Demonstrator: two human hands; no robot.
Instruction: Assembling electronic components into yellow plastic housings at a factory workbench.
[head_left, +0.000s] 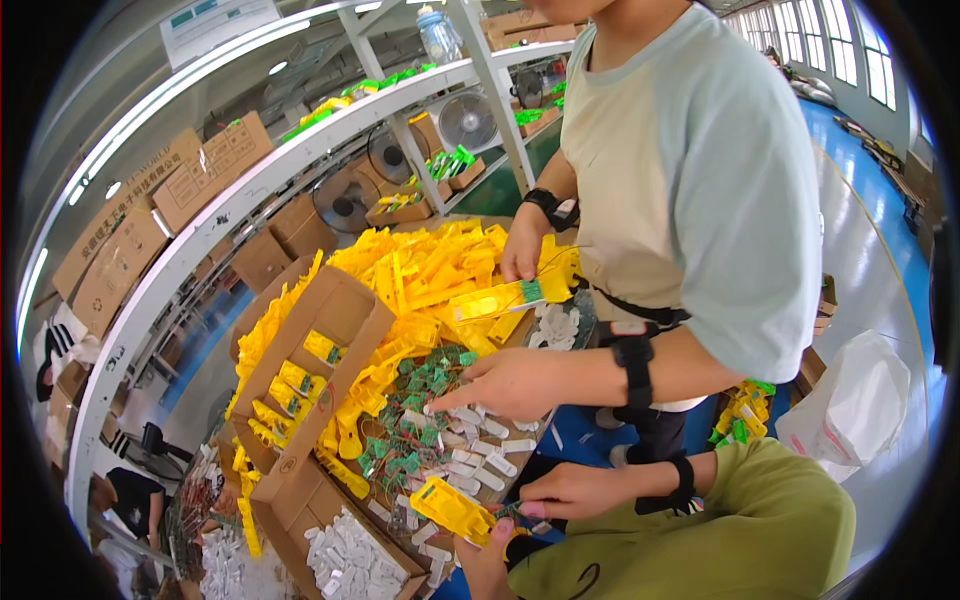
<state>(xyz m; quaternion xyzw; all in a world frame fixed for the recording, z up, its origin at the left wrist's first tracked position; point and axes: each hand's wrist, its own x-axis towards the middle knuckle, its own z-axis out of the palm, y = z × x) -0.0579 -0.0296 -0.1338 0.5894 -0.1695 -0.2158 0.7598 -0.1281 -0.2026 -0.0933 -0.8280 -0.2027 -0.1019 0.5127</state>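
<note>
My left hand, low in the picture, is closed around the end of a yellow plastic housing with its hollow side up. From the right my right hand reaches in, wearing a black wristband. Its fingers pinch a small green circuit board with thin wires at the housing's near end. Just beyond lie loose white plastic pieces and a tangle of green circuit boards with wires. My left fingers are partly hidden by the housing.
A co-worker stands opposite; one hand reaches over the boards, the other holds a yellow housing. Yellow housings heap behind. Cardboard boxes at left hold yellow units and white pieces. A metal shelf frame crosses the left.
</note>
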